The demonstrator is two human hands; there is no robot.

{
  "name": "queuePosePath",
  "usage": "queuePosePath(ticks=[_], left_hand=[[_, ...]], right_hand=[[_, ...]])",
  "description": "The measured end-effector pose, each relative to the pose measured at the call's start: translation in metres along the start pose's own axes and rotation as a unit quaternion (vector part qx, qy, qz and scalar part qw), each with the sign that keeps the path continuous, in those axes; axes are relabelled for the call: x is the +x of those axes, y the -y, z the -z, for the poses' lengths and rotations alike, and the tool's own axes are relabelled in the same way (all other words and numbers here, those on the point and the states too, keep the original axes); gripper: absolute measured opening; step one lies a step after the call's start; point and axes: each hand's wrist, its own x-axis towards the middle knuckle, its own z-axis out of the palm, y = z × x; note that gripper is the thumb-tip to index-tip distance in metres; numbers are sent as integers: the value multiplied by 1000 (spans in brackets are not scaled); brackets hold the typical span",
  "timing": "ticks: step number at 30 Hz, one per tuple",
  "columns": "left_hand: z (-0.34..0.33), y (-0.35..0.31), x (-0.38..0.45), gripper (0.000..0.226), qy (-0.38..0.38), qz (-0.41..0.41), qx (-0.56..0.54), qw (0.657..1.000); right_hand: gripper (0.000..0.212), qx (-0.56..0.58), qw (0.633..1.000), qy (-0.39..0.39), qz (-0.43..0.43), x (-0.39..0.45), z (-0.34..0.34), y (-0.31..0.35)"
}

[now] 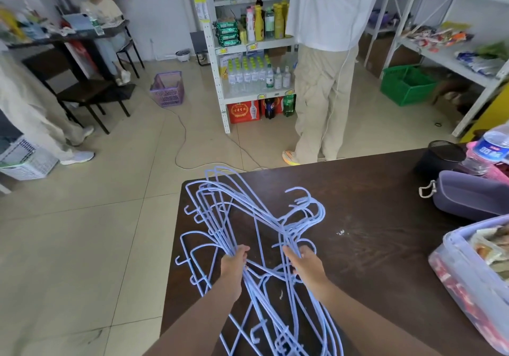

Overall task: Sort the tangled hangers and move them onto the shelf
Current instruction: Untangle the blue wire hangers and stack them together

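**Tangled hangers held at the left edge of the surface**

Light-blue wire hangers (256, 245) in one tangled mass on the dark wooden surface (371, 245), along its left edge, from the far left corner back to the near edge. Several hooks and shoulder loops overhanging the left edge, above the tiled floor (96, 231).

Left hand (234, 263): fingers curled round a bundle of hanger wires near the left edge. Right hand (303, 262): fingers curled round a second bundle just beside it, toward the middle of the surface. Both bundles crossed and interlocked between the hands.

Along the right edge of the surface: clear plastic bin (468, 273) with packaged goods at the near right; grey zip pouch (473, 195) beyond it; black mesh cup (440, 157) and water bottle (493, 143) at the far right corner.

Beyond the far edge: white shelf (220, 74) stocked with bottles and packets, well apart from the surface. Person in a white shirt and beige trousers (322, 93) standing between the far edge and that shelf, directly in line with it. White cable (181, 146) trailing across the floor off the far left corner. Purple basket (168, 89) left of the shelf base; green basket (405, 84) to its right, under a second shelf unit (440, 55).
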Motion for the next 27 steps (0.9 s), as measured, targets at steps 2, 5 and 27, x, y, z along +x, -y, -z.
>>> queuePosePath(ticks=[2,5,27], left_hand=[[0,0,-5,18,-22,8,41,999],[-1,1,-6,29,-26,-4,0,1000],[13,21,-1,31,57,79,-47,994]], right_hand=[[30,-45,999,-6,20,0,-1,-2],[26,-36,997,-27,67,-6,3,-3],[37,35,989,-102,102,-7,24,-14]])
